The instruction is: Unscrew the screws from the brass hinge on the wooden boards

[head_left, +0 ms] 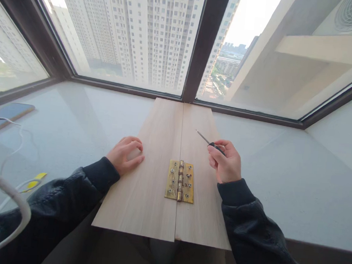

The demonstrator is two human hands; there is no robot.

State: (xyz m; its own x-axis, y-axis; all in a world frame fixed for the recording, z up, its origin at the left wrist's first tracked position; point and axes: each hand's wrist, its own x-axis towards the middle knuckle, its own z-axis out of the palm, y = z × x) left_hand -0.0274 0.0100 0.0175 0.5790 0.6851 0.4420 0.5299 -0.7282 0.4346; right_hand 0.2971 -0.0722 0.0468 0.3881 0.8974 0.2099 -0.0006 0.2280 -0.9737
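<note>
Two pale wooden boards lie side by side, the left board (146, 187) and the right board (208, 217), with a thin seam between them. A brass hinge (180, 181) straddles this seam, its barrel along the joint, with several screws in its leaves. My right hand (225, 161) grips a screwdriver (216, 148) by its dark handle, over the right board. The metal shaft points up and left, its tip apart from the hinge. My left hand (126, 154) rests at the outer edge of the left board, thumb and fingers apart, holding nothing.
The boards lie on a white sill (271, 165) and reach back to a dark window frame (194, 68). A phone (4, 119) lies at far left. A white cable (23, 205) loops near my left sleeve, beside a yellow strip (36, 180). The boards' near ends overhang the sill.
</note>
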